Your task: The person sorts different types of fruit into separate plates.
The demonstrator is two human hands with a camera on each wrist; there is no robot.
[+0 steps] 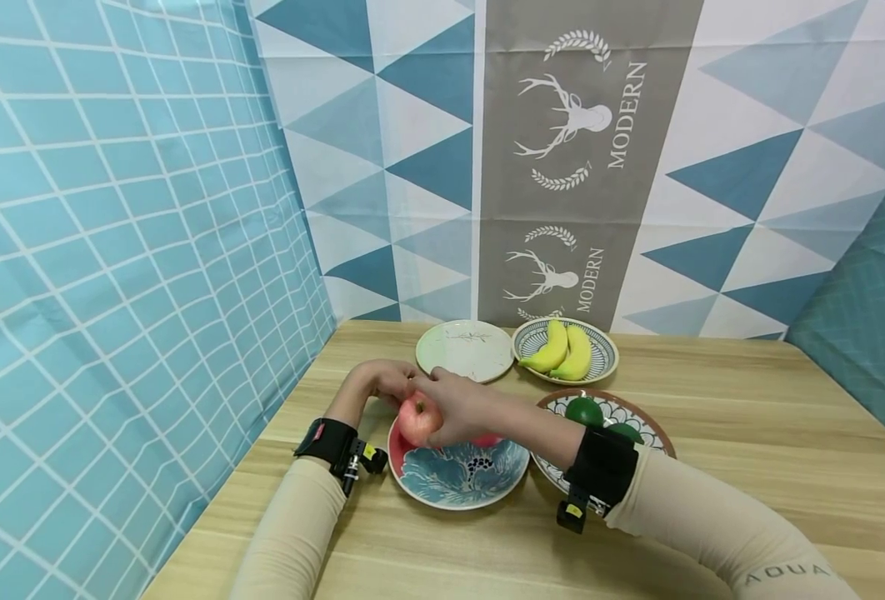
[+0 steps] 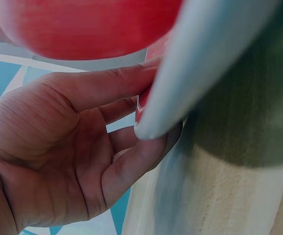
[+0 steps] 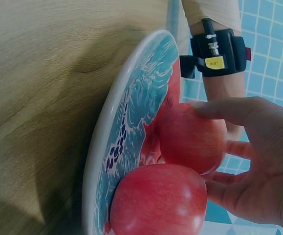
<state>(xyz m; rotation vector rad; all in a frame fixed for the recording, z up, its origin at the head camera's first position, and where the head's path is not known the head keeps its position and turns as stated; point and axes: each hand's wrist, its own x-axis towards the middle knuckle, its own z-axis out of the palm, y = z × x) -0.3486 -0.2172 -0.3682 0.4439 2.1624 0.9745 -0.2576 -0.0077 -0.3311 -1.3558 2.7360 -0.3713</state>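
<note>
A blue-and-red patterned plate (image 1: 457, 487) stands on the wooden table. My right hand (image 1: 461, 408) grips a red apple (image 1: 418, 419) over the plate's left part; in the right wrist view its thumb and fingers lie round the fruit. A second apple (image 3: 158, 200) rests on the plate beside the first one, mostly covered by my right hand in the head view. At the far left rim, my left hand (image 1: 390, 379) pinches the plate's edge, with the thumb on the upper side and fingers beneath, as the left wrist view shows.
Right of the plate, partly under my right forearm, stands a brown-rimmed plate (image 1: 663, 437) with green fruits (image 1: 583, 412). Behind are a pale plate (image 1: 463, 350) and a patterned bowl (image 1: 609, 358) with two bananas (image 1: 577, 354). A blue tiled curtain (image 1: 112, 250) borders the table's left.
</note>
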